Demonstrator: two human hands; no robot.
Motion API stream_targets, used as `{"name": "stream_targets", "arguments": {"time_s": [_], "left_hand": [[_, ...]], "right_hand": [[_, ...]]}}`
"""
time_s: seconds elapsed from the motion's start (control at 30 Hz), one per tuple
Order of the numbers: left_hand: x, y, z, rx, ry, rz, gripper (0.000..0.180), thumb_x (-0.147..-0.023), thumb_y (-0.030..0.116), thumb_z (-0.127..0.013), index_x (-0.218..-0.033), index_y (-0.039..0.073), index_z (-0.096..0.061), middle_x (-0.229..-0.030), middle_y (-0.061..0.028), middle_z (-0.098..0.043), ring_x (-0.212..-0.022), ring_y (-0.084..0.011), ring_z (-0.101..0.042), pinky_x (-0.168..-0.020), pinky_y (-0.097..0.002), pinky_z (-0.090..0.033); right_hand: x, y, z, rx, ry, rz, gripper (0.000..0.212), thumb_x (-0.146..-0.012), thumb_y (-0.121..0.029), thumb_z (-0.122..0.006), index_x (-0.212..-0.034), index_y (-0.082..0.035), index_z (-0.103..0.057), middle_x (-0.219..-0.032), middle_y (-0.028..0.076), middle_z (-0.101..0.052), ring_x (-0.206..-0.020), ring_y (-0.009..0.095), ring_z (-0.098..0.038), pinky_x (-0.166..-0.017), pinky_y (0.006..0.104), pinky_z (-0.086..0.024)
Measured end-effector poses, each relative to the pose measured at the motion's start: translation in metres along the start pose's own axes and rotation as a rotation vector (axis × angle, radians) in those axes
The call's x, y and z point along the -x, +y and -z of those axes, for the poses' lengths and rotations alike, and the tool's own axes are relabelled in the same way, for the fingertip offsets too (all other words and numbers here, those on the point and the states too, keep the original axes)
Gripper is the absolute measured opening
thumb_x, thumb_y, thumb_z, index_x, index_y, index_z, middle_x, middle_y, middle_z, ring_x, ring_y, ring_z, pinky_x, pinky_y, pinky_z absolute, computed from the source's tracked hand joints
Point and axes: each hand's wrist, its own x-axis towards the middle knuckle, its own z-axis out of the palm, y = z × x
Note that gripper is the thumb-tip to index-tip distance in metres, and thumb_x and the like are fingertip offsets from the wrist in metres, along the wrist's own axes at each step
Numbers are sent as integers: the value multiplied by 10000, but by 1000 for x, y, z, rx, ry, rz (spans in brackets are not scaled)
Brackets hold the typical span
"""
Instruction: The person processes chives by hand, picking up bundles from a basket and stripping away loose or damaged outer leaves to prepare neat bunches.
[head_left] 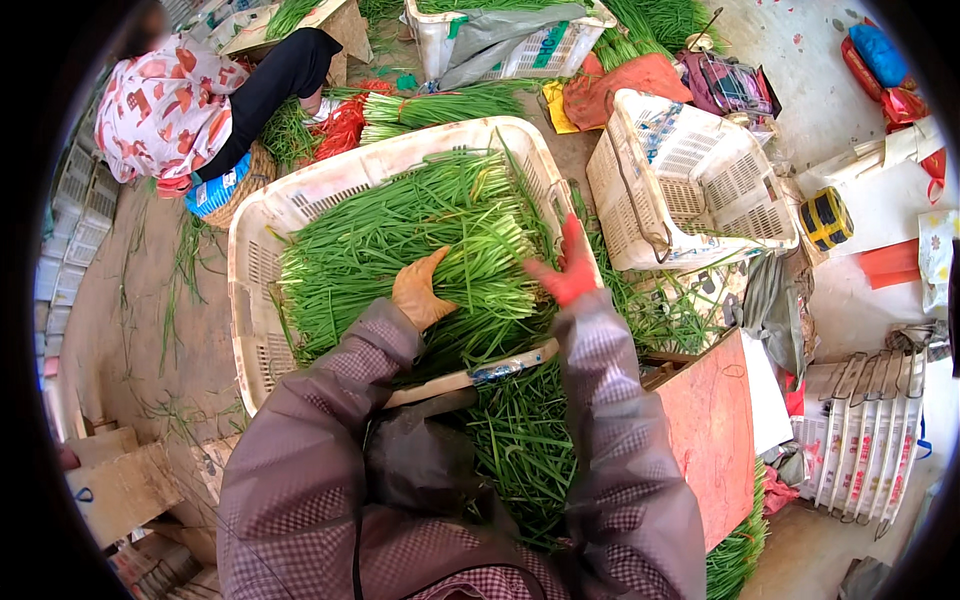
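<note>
A large white plastic crate (252,262) in front of me holds a thick layer of garlic chives (370,235), their pale stem ends toward the right. My left hand (422,288), in a tan glove, rests on top of the chives with fingers and thumb apart in a curve. By the cut ends, at the crate's right side, my right hand (567,270) in a red glove is open, fingers up and thumb pointing left. It is slightly blurred, and whether it touches the stems I cannot tell.
An empty white crate (690,190) stands at the right, and a filled one (510,60) at the back. Tied chives (440,108) lie beyond my crate. A reddish board (708,435) is beside my right arm. Another person (170,105) sits at the far left.
</note>
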Motion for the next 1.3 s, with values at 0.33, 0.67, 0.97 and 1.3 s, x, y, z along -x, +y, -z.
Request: {"name": "stream_targets", "arguments": {"time_s": [0.33,0.67,0.97,1.3], "left_hand": [[10,18,2,-51,-71,-144,1083,-597,399,-819,-1464,105,-240,-1209,-182,-502,-1126,-369,-467,-983,-448,-345],[-18,40,68,-240,32,-246,1248,-442,534,-869,-1457,127,-267,-1436,-186,-310,-1363,-394,-217,-1096,-511,-197],[-31,-2,11,1627,-405,140,946,-631,94,-846,-1412,50,-314,-1230,-70,-578,-1058,-186,-575,-881,-321,-487],[-23,1,50,1082,-102,-77,627,-662,3,-802,-1212,25,-503,-1061,-35,-645,-922,-113,-600,-823,-283,-513]], "right_hand": [[-61,28,-5,103,-570,-130,1233,-494,-340,-896,-1467,-22,-208,-1312,177,-536,-1208,266,-524,-1032,338,-395],[-51,21,-28,270,-407,100,884,-593,-118,-835,-1373,-55,-422,-1182,130,-624,-1089,204,-590,-959,295,-446],[-23,-46,-48,303,-438,133,758,-705,-125,-746,-1388,-125,-416,-1200,112,-607,-1050,217,-599,-897,318,-483],[-54,66,1,-93,-189,22,671,-782,57,-549,-1409,-126,-395,-1327,101,-534,-1211,225,-499,-950,306,-433]]}}
